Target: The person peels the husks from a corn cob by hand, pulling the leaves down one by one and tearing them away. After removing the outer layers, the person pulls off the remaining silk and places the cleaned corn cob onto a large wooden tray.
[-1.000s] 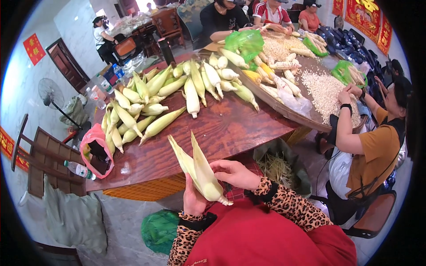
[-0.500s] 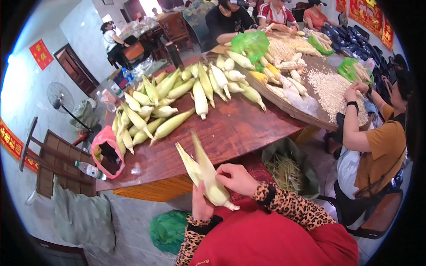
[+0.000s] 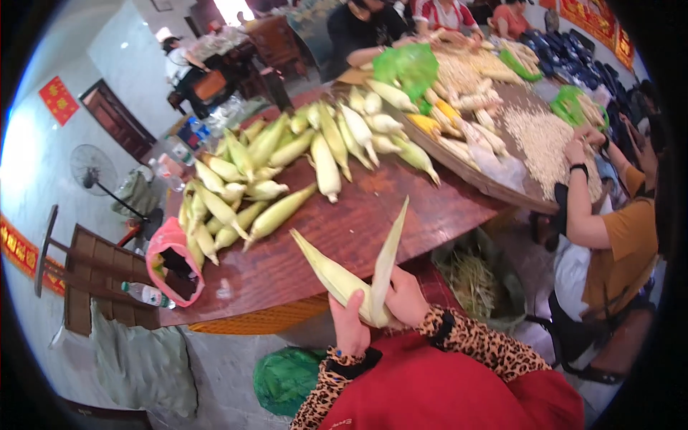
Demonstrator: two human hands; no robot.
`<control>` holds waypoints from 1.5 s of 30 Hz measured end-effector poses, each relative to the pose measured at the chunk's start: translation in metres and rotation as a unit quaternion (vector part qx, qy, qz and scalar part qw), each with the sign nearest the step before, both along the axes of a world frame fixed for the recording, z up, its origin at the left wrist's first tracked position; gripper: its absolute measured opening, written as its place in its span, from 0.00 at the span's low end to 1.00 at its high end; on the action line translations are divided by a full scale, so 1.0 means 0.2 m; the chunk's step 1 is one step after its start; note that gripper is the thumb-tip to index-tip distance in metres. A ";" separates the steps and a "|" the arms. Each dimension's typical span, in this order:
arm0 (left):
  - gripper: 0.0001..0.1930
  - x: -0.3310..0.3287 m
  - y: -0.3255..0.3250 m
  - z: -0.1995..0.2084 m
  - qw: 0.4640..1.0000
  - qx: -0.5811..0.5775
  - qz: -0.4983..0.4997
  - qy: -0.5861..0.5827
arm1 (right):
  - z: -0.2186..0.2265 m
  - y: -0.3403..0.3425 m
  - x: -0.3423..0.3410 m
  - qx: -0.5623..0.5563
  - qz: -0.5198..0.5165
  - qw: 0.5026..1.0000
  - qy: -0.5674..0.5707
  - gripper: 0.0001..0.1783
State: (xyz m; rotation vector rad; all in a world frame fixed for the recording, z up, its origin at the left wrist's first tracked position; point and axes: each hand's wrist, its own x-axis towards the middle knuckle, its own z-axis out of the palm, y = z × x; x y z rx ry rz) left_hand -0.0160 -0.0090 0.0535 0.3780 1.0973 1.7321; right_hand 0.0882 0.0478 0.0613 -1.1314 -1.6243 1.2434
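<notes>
An ear of corn (image 3: pixel 331 274) in pale green husk is held over my lap, just off the table's near edge. My left hand (image 3: pixel 350 326) is closed around its lower left side, the thumb lying along the husk. My right hand (image 3: pixel 405 298) grips a husk leaf (image 3: pixel 388 247) that stands away from the ear, so the two form a V. The fingertips of my right hand are partly hidden behind the leaf. Beyond, a heap of unshucked corn (image 3: pixel 269 154) covers the far left part of the red-brown wooden table (image 3: pixel 351 222).
A pink plastic bag (image 3: pixel 159 247) sits at the table's left corner beside a water bottle (image 3: pixel 147 294). At right, a large round tray (image 3: pixel 459 175) holds loose kernels and cobs; a co-worker's hands (image 3: pixel 582 147) are over it. A dark sack of husk scraps (image 3: pixel 494 276) stands below right.
My right hand has pulled a husk leaf outward to the right, spreading it from the ear. Both hands and the ear appear slightly further right, and the whole view has shifted a little.
</notes>
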 end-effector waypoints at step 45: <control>0.19 -0.19 0.26 0.05 0.993 0.035 0.075 0.080 | -0.32 0.18 0.84 -0.133 -0.025 0.985 -0.106 0.23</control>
